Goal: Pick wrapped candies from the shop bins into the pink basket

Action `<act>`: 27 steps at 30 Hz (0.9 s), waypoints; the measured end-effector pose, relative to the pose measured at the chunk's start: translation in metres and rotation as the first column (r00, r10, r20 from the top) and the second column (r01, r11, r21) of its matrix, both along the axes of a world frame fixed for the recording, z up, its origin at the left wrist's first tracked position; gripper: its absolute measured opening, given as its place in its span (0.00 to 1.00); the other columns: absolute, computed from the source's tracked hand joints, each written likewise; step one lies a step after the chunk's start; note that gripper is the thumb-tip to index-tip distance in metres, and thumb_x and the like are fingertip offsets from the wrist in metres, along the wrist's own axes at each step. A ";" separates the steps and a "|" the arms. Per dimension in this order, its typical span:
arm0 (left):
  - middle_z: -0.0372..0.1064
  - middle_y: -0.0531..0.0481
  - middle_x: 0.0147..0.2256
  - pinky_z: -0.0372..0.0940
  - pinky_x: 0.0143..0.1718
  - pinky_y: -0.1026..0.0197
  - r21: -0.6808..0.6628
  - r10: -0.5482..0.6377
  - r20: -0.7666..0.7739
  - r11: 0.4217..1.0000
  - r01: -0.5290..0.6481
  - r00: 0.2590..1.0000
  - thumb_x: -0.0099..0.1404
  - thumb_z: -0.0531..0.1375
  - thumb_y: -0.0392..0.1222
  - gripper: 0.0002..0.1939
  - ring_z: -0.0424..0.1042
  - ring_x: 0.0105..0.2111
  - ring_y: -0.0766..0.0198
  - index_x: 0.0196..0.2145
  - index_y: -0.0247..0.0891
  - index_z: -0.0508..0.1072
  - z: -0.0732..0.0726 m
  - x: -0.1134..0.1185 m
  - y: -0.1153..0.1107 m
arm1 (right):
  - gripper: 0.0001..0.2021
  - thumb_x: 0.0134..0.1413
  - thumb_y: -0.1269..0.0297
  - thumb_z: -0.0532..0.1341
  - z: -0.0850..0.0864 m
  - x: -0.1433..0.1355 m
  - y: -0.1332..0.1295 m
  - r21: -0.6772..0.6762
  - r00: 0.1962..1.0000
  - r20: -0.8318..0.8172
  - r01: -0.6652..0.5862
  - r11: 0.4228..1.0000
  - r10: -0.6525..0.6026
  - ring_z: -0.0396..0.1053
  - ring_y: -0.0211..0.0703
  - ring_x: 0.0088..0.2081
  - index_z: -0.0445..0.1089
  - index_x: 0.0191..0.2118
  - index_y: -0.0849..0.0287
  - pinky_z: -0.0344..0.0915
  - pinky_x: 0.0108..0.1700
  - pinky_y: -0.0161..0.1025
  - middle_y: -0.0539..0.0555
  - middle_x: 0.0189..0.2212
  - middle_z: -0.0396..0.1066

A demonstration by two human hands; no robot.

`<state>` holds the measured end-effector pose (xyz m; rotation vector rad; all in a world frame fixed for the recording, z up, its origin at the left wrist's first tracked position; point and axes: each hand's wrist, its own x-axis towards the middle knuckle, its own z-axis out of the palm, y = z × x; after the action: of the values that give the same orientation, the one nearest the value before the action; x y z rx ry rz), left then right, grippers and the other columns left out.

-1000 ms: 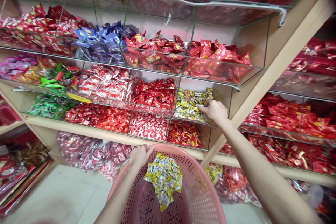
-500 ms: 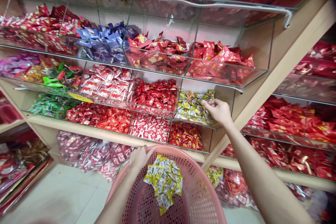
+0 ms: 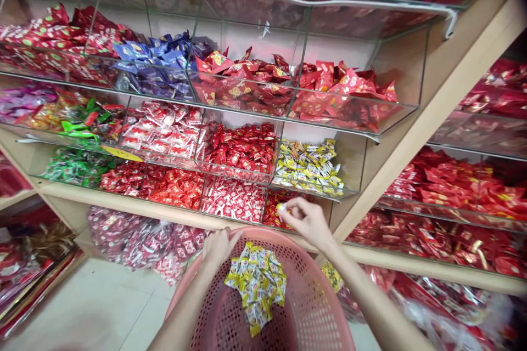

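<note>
A pink perforated basket (image 3: 329,307) stands at the bottom centre, with a pile of yellow-and-white wrapped candies (image 3: 259,282) inside. My left hand (image 3: 220,247) is closed over the basket's far left rim. Above the far right rim, my right hand (image 3: 304,222) pinches a small yellow-and-white candy (image 3: 281,207) between thumb and fingertips, in front of the lowest bin of red-and-yellow candies. Similar yellow-and-white candies (image 3: 308,164) lie in the clear bin just above that hand.
Clear shelf bins hold red packets (image 3: 346,90), blue packets (image 3: 164,63) and green candies (image 3: 76,164). A slanting wooden upright (image 3: 395,159) stands right of the bins. Plastic bags of red candies (image 3: 135,238) lie under the shelf, on the tiled floor (image 3: 99,301).
My right hand has moved down and left, out of the yellow-and-white candy bin, carrying a candy towards the basket. My left hand stays on the rim.
</note>
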<state>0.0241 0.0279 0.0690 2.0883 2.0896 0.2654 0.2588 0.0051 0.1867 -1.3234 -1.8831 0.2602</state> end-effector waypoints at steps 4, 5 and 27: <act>0.73 0.39 0.33 0.62 0.37 0.56 0.031 -0.004 -0.001 1.000 0.004 1.000 0.59 0.34 0.68 0.38 0.72 0.36 0.52 0.36 0.37 0.71 -0.002 -0.001 0.000 | 0.14 0.52 0.51 0.55 -0.050 -0.015 -0.001 -0.237 0.966 0.222 -0.081 0.968 0.135 0.57 0.33 0.22 0.66 0.30 0.57 0.50 0.26 0.31 0.45 0.18 0.60; 0.73 0.39 0.32 0.62 0.37 0.55 0.040 -0.005 -0.004 0.999 0.005 1.000 0.59 0.34 0.68 0.38 0.72 0.36 0.52 0.35 0.37 0.71 -0.003 -0.001 0.000 | 0.14 0.52 0.51 0.55 -0.060 -0.016 0.000 -0.281 0.952 0.273 -0.061 0.958 0.140 0.59 0.34 0.23 0.65 0.30 0.58 0.49 0.26 0.31 0.46 0.19 0.62; 0.72 0.39 0.35 0.61 0.40 0.57 0.015 -0.006 0.008 1.000 0.006 1.000 0.59 0.36 0.67 0.36 0.71 0.38 0.53 0.38 0.36 0.71 0.002 -0.001 -0.004 | 0.10 0.52 0.57 0.55 -0.144 -0.006 -0.040 -0.435 0.842 0.538 0.239 0.868 0.038 0.68 0.46 0.34 0.65 0.34 0.58 0.52 0.30 0.35 0.55 0.30 0.70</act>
<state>0.0227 0.0244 0.0706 2.0978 2.0825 0.2894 0.2528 -0.0347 0.0431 -2.0036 -2.2853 0.3558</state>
